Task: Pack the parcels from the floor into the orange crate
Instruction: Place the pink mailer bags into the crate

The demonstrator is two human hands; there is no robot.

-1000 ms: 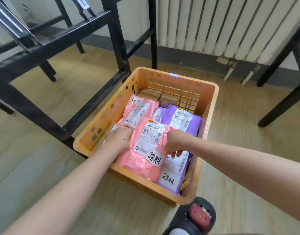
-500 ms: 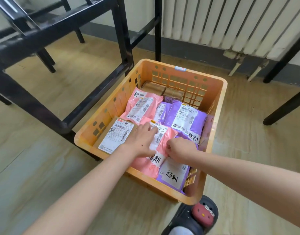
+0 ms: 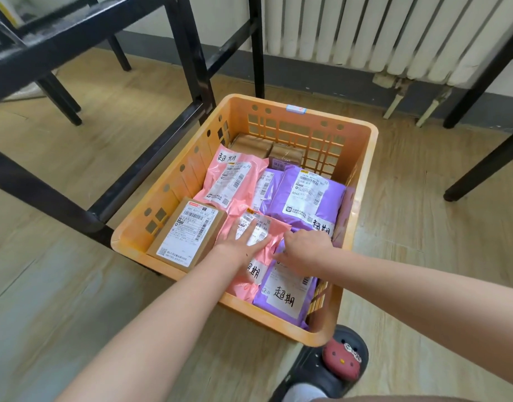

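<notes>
Standing close, with a black shoe (image 3: 333,364) just beside the near corner of the orange crate (image 3: 174,274). Pressing the left hand (image 3: 243,242) flat, fingers spread wide, on the label of the pink bag (image 3: 278,227) lying at the front of the crate. Curling the right hand (image 3: 304,248) tight at that bag's right edge, seemingly pinching a fold of it, with the fingertips tucked out of sight. Having just slid the left hand across from the cardboard box (image 3: 188,233), leaving that box uncovered and settled flat in the front left corner. Probably smoothing the pink bag down now, partly over the purple bag (image 3: 261,297) under its right side. Further in, packing alongside another pink bag (image 3: 232,178), a second purple bag (image 3: 307,192) and brown boxes (image 3: 252,145) against the far wall. Seeing no parcels on the visible floor (image 3: 61,285), so likely nearing the end of the packing, barring any out of frame.
</notes>
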